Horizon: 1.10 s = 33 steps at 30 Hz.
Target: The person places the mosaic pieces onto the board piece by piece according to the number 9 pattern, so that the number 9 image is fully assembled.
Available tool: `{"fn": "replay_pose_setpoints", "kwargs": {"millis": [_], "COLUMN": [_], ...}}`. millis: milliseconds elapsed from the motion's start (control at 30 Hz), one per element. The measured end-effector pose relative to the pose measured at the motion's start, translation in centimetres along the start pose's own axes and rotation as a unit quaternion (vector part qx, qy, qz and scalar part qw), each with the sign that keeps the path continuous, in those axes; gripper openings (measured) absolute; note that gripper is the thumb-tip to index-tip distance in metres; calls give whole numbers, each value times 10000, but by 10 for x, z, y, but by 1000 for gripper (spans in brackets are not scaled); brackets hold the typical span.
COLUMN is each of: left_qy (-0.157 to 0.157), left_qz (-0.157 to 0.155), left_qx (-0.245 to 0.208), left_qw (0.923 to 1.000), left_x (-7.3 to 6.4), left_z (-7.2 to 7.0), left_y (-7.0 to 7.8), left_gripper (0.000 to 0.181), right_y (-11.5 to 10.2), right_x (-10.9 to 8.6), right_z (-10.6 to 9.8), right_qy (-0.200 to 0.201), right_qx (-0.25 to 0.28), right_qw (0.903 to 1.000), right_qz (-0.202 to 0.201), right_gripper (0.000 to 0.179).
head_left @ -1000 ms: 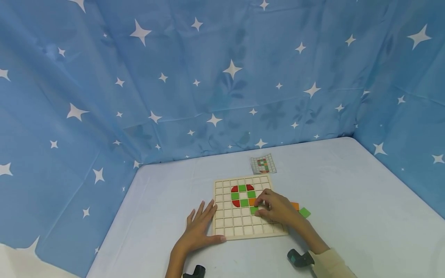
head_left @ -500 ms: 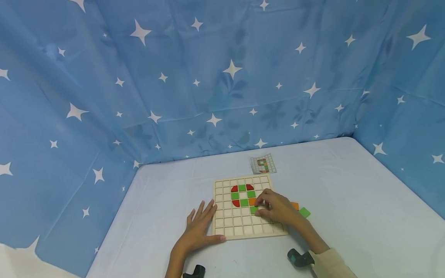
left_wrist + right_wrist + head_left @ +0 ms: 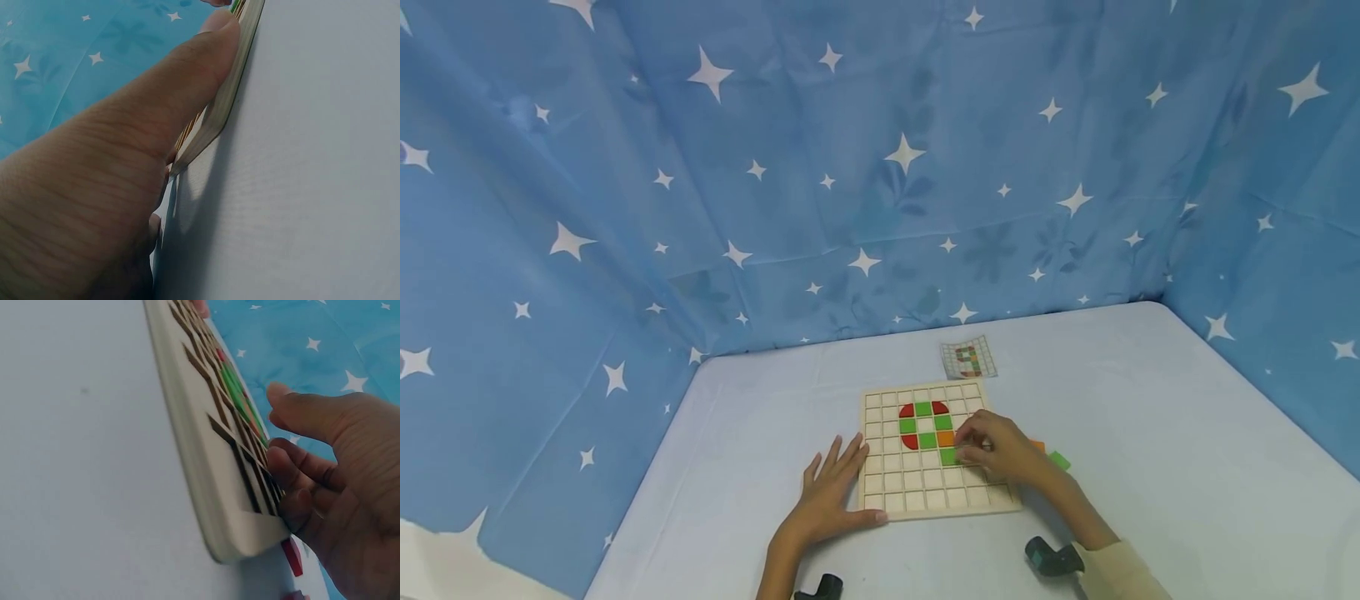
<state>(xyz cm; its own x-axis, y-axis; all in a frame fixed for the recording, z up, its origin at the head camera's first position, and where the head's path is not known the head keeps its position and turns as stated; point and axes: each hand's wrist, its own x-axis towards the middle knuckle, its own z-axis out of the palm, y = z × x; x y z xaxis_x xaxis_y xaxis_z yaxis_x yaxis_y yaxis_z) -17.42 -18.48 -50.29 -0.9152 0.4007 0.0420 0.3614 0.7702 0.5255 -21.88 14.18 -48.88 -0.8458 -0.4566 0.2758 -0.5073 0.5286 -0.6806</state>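
- Fingers [image 3: 832, 457] of L hand [image 3: 823, 500] spread, tips at board's L side, thumb at near edge; prob. bracing that corner so board won't slide. R hand [image 3: 1003, 446]: fingers bent, thumb apart, no pc seen between; over R part of board, by lowest green tile. Contact w/ tile: can't tell. Prob. seating or straightening it.
- Curtain [image 3: 880, 167]: blue w/ white stars, behind table; prob. a plain backdrop. Panels: can't count, folds.
- Table [image 3: 760, 400]: qty 1, white, under everything.
- Board [image 3: 891, 483]: qty 1, wooden, gridded, flat between both hands, prob. so either reaches it. Cells not counted, R hand covers some.
- Card [image 3: 968, 358]: qty 1, just past board's far edge, prob. there to be seen w/o blocking hands. Print like a 9 in red/green/orange.
- Wrist devices [image 3: 1051, 557]: qty 2, dark, 1 per wrist.
- Tiles on board, visible: 3 red tiles [image 3: 909, 442], rounded, at ring's corners; 5 green tiles [image 3: 923, 409]; 1 orange tile [image 3: 946, 438].
- Loose, R of board, prob. for R hand's reach: 1 orange pc [image 3: 1037, 446], 1 green pc [image 3: 1059, 460]; R wrist view adds 1 red pc [image 3: 294, 557], plus another at frame bottom, colour unclear.
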Motion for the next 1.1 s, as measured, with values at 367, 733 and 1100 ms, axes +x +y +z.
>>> {"fn": "replay_pose_setpoints", "kwargs": {"millis": [367, 733, 1100], "left_qy": [-38, -58, -53], "left_qz": [-74, -5, -20], "left_qx": [-13, -13, 2], "left_qw": [10000, 10000, 10000], "left_x": [1, -1, 0], "left_z": [-3, -3, -2], "left_y": [1, 0, 0], "left_gripper": [104, 104, 104], "right_y": [2, 33, 38], "right_x": [-11, -49, -70], "right_z": [-38, -66, -84], "right_qy": [245, 665, -237], "right_qx": [116, -742, -657], "right_qw": [9938, 9820, 9846], "right_qz": [1080, 1606, 1602], "right_gripper": [16, 11, 37]}}
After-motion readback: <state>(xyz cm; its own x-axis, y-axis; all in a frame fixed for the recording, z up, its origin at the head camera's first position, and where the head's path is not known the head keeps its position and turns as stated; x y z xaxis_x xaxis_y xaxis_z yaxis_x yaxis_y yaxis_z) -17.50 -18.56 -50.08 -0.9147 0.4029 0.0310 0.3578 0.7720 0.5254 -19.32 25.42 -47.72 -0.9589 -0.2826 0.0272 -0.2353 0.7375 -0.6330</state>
